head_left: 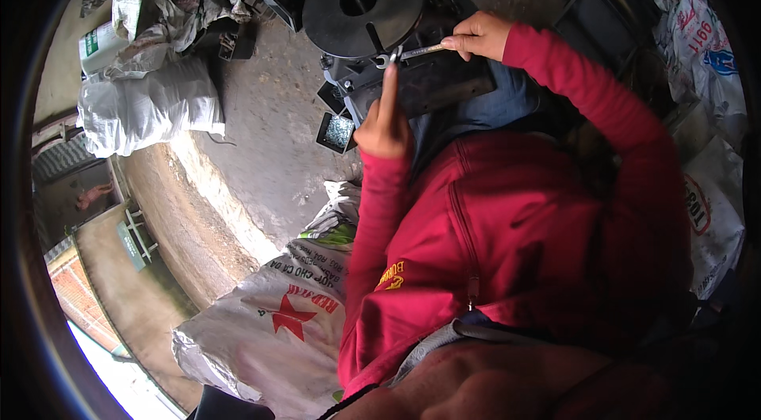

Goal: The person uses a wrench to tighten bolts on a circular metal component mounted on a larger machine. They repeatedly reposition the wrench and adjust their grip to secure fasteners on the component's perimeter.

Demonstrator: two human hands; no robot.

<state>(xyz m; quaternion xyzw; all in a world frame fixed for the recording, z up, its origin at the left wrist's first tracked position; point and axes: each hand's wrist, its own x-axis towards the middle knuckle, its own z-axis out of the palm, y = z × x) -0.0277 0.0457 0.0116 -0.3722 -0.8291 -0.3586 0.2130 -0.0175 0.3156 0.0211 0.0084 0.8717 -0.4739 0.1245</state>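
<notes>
In my right hand is a metal wrench, the fingers closed round one end. Its open jaw lies at the edge of a black metal plate, by a small bolt. My left hand reaches up from below with the index finger stretched out, its tip at the jaw and the bolt; the other fingers look curled, and I see nothing in them. Just beyond the wrench lies a thick black disc with a round centre hole and slots. Another bolt stands at the plate's left side.
Left of the plate, a small black tray holds shiny small hardware. White sacks lie at the left, lower left and right. More black metal parts crowd the far side, near a white jug.
</notes>
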